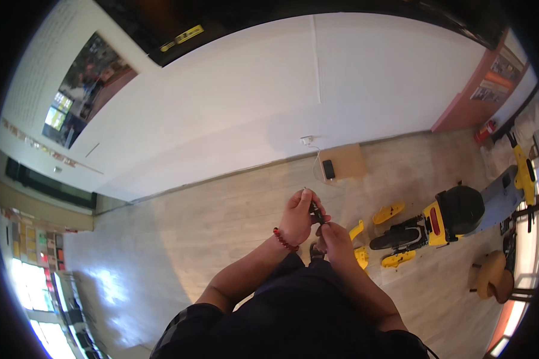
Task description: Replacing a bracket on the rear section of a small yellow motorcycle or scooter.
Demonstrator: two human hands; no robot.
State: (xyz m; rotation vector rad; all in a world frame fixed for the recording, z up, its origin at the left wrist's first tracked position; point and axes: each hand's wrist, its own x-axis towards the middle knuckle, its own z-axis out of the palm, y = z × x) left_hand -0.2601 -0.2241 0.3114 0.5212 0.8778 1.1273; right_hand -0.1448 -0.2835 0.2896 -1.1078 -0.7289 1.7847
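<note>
A small, slim black object [317, 212] is held up in front of my body between both hands; its exact kind is too small to make out. My left hand [297, 216], with a red bead bracelet [285, 240] at the wrist, is closed around its upper part, and a thin tip shows above the thumb. Just below and to the right, my right hand [336, 240] pinches the lower end. Both sets of fingers are bent and partly hide the object.
On the floor ahead, a black phone-like device [328, 169] lies on a cardboard sheet [348, 163], near a white wall plug [307, 140] with a cable. To the right stand a yellow scooter [435, 222], loose yellow panels [388, 213] and a wooden stool [491, 275].
</note>
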